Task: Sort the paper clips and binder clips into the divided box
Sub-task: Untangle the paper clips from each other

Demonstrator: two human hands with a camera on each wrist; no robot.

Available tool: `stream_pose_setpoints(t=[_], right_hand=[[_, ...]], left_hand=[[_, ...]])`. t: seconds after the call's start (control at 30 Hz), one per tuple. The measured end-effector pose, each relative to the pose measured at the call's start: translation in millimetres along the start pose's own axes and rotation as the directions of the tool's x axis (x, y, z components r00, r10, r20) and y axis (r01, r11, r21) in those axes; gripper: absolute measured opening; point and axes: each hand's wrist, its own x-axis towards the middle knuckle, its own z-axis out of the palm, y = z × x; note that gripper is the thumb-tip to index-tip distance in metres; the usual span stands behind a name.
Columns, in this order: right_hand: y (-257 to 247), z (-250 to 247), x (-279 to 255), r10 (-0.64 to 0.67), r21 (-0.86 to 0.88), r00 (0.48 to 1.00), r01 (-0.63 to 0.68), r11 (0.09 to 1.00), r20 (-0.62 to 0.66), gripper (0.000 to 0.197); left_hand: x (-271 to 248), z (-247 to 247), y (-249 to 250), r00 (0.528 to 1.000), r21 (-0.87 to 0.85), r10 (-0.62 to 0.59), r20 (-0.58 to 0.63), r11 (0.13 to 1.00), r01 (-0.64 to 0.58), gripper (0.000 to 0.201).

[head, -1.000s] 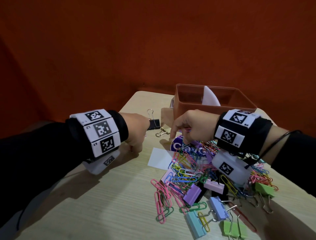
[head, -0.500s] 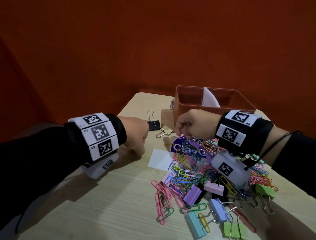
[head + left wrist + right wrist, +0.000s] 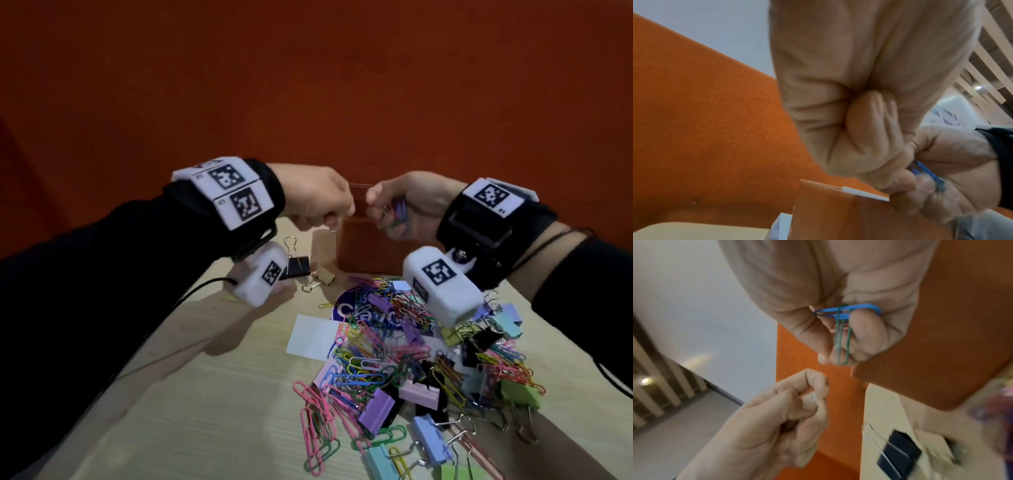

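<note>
Both hands hover close together over the orange divided box (image 3: 370, 250), whose white divider (image 3: 865, 193) shows at the rim. My right hand (image 3: 407, 202) grips a small bunch of paper clips (image 3: 397, 212); the right wrist view shows a blue clip (image 3: 844, 316) and a green clip (image 3: 843, 340) in its curled fingers. My left hand (image 3: 318, 202) is curled tight, and its fingertips (image 3: 818, 386) pinch something small and pale, apparently a small clip (image 3: 813, 396). The mixed pile of coloured paper clips and binder clips (image 3: 411, 359) lies on the table below, at the right.
A black binder clip (image 3: 298, 265) and a small gold binder clip (image 3: 323, 274) lie left of the box. A white card (image 3: 311, 335) and a blue sticker sit by the pile. The pale wooden table (image 3: 205, 411) has bare surface at the left. An orange wall stands behind.
Both hands have risen from the table to above the box and come closer together. The right hand has taken paper clips from the pile.
</note>
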Motion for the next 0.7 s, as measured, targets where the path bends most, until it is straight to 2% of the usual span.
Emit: stream_pose_setpoints(t=[0.17,0.23,0.37,0.43,0.57,0.7], right_hand=[[-11,-8,12,-0.011,0.166,0.978,0.046,0.985,-0.206,0.017],[-13,-10,17,-0.015,0.224,0.952,0.087,0.971,-0.306,0.015],[-12,-13,23,0.004,0.314,0.893,0.154,0.937,-0.451,0.018],[-13,-15,25,0.006,0.347,0.882,0.178,0.921,-0.47,0.02],[-12,-18,25,0.002,0.37,0.912,0.165,0.914,-0.411,0.022],[-7,-20,22,-0.013,0.339,0.94,0.136,0.931,-0.341,0.023]], left_hand=[[30,9,27,0.995,-0.181,-0.066,-0.069,0.982,0.053,0.023],[39,14,33,0.988,-0.246,-0.114,-0.105,0.966,0.085,0.028],[54,17,36,0.975,-0.346,-0.16,-0.151,0.933,0.1,0.023],[60,16,35,0.975,-0.399,-0.167,-0.143,0.912,0.097,0.021],[63,19,33,0.984,-0.482,-0.131,-0.122,0.874,0.057,0.017],[61,20,30,0.992,-0.375,-0.072,-0.104,0.927,0.028,0.021]])
